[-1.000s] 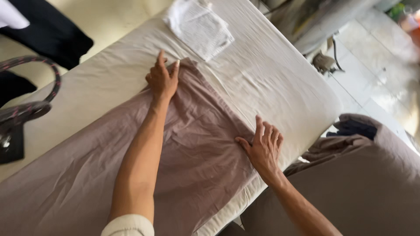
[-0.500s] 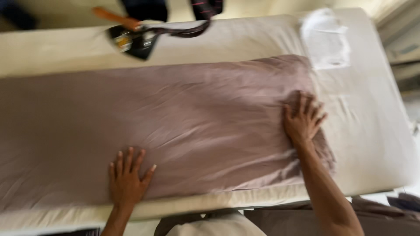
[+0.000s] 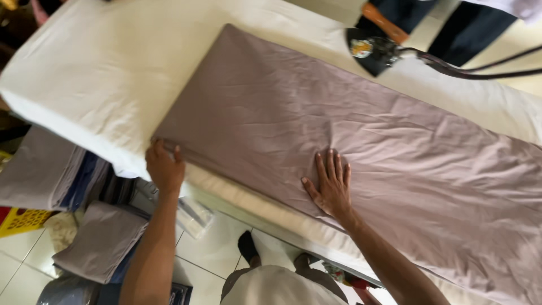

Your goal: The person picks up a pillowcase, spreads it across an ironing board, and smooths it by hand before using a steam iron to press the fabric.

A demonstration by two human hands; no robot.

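The long mauve-brown cotton sheet (image 3: 361,147), folded into a broad flat band, lies spread along the white padded ironing table (image 3: 101,85). There is only the one view, from the head camera looking down.

In it, the sheet's long axis runs from the upper left down to the lower right, where it passes out of the picture; its short squared end sits at the left, well short of the table's own left end. Light creases fan across the middle of the cloth.

The left hand (image 3: 164,167) is at the near left corner of the sheet, at the table's front edge, its fingers curled over the hem. It seems to pinch the corner, though how much cloth is actually between the fingers cannot be told from here. The right hand (image 3: 330,186) lies flat and open on the sheet, fingers spread and pointing away from the person, pressing the fabric down near the front edge and holding nothing. So the corner and the short end lie to the left hand, while the long run of cloth stretches off rightward past the right hand.

At the far side of the table a black electric iron with an orange handle (image 3: 375,42) rests by the sheet's far edge, its dark cord (image 3: 474,66) trailing right. Someone in dark trousers (image 3: 451,25) stands beyond. Below the table's left end, folded grey cloths (image 3: 99,240) lie stacked on the white tiled floor (image 3: 217,248).
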